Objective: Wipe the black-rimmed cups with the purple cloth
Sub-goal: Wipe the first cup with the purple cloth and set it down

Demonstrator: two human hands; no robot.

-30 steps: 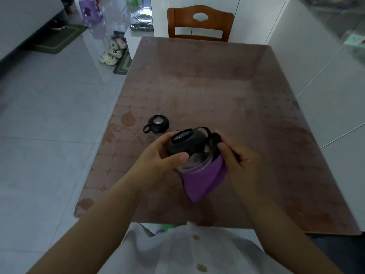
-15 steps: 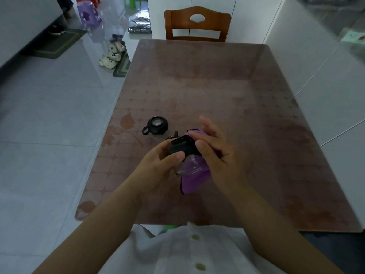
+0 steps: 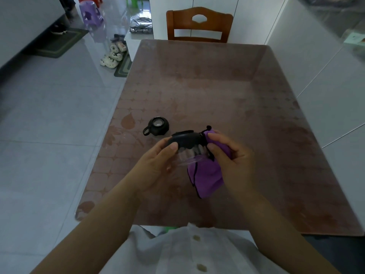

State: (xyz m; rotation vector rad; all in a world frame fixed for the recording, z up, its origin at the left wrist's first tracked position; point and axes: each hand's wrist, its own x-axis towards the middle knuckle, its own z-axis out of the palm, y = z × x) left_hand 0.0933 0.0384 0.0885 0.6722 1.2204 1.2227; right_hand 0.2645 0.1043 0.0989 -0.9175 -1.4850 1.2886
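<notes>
A clear glass cup with a black rim [image 3: 187, 144] is held tilted above the table's near middle. My left hand [image 3: 156, 161] grips it from the left, thumb on the black rim. My right hand [image 3: 229, 155] holds the purple cloth [image 3: 207, 175] bunched against the cup's right side; the cloth's loose end hangs down below the cup. A second black-rimmed cup [image 3: 157, 126] with a small handle stands on the table just beyond my left hand, apart from both hands.
The brown patterned table [image 3: 217, 91] stretches away in front. A wooden chair [image 3: 199, 24] stands at its far end. White cabinets run along the right. Shoes, mats and a purple stool lie on the tiled floor at the left.
My right hand has slid from over the cup's top to its right side with the cloth. The cup has turned so the black rim faces away and up.
</notes>
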